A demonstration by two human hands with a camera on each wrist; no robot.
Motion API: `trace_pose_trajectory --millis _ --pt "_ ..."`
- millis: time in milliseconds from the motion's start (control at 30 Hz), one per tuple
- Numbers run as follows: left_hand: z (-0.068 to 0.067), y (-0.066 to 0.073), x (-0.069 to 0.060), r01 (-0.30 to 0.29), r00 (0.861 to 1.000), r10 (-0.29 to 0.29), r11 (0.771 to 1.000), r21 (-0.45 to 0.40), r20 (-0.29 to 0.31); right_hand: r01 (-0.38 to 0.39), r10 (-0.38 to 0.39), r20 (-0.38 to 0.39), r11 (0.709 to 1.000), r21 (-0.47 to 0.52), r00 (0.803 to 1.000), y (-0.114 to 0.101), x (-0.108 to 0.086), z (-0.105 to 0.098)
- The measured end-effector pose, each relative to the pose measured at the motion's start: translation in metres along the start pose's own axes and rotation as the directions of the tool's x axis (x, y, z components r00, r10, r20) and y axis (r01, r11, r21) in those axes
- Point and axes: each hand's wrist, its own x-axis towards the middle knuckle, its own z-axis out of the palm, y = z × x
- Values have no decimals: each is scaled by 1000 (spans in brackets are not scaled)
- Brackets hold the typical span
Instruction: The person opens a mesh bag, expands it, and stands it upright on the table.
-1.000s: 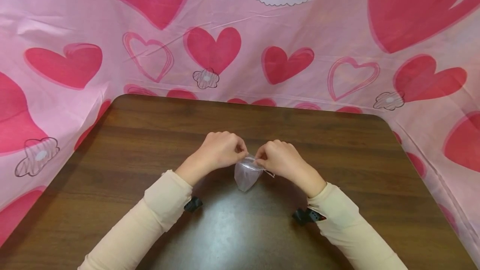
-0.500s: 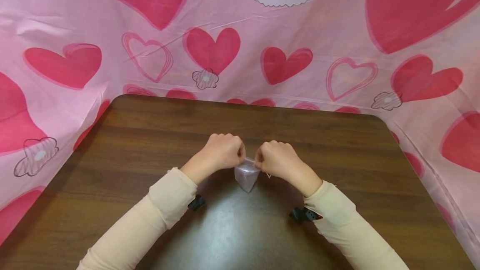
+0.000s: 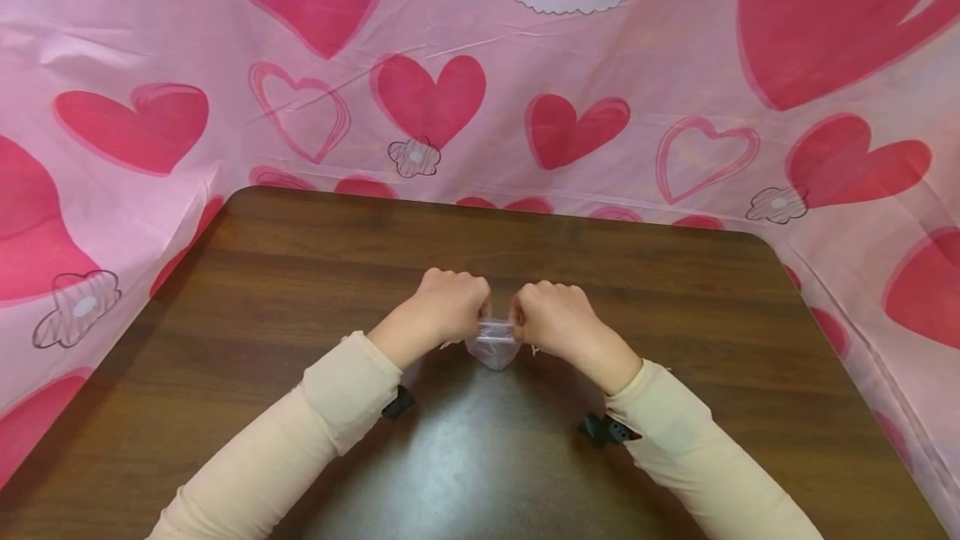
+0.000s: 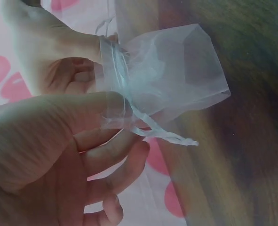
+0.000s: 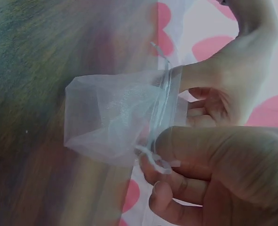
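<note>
A small sheer white drawstring pouch [image 3: 495, 352] hangs between my two hands above the table. My left hand [image 3: 448, 307] pinches one side of its mouth between thumb and fingers, and my right hand [image 3: 558, 317] pinches the opposite side. In the left wrist view the pouch [image 4: 181, 70] looks see-through, with no contents visible. White drawstrings [image 4: 164, 134] run along the channel below its top edge, with a loose end sticking out at each side. The right wrist view shows the right thumb [image 5: 190, 143] pressed against the mesh near the cord.
A brown wood-grain table [image 3: 300, 257] with rounded far corners lies under the hands. Behind it and along both sides hangs a pink cloth [image 3: 495, 32] printed with red hearts. Dark wrist straps [image 3: 609, 430] show below the cream sleeves [image 3: 352, 390].
Both hands keep hold of the pouch's mouth, which now looks straighter across. The left hand has shifted slightly right, and the lower end of the pouch appears shorter and blunter.
</note>
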Motion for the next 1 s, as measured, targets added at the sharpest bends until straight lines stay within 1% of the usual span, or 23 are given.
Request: trace_pose_trajectory --millis 100,167,333,467,600,733,800,867,1000 --pt "1 0 1 -3 1000 3 1000 5 6 3 -3 -5 1000 -4 1000 4 1 1" --pt "3 -1 2 -6 1000 6 1000 -7 -2 10 -10 -24 1000 -7 1000 7 1 3" --pt "7 -2 5 7 999 -8 999 -41 -47 31 -32 -111 999 -13 993 13 2 6" --pt "9 0 8 20 998 -22 999 -37 -62 40 -44 -178 999 -28 983 10 0 7" --pt "11 0 8 39 997 -41 999 -20 -62 18 -24 -235 999 -28 972 5 -3 7" --pt "10 -1 3 70 994 -71 997 -8 -88 -6 17 -272 999 40 962 -4 -5 7" --pt "11 -1 1 81 990 -82 997 -15 -111 -29 49 -263 996 80 964 -7 -5 8" --pt "11 -1 -1 87 988 -91 996 -33 -128 -61 85 -231 992 109 969 -10 -7 8" --pt "13 -1 -4 102 981 -112 992 -69 -158 -112 132 -166 986 125 977 -11 -9 11"
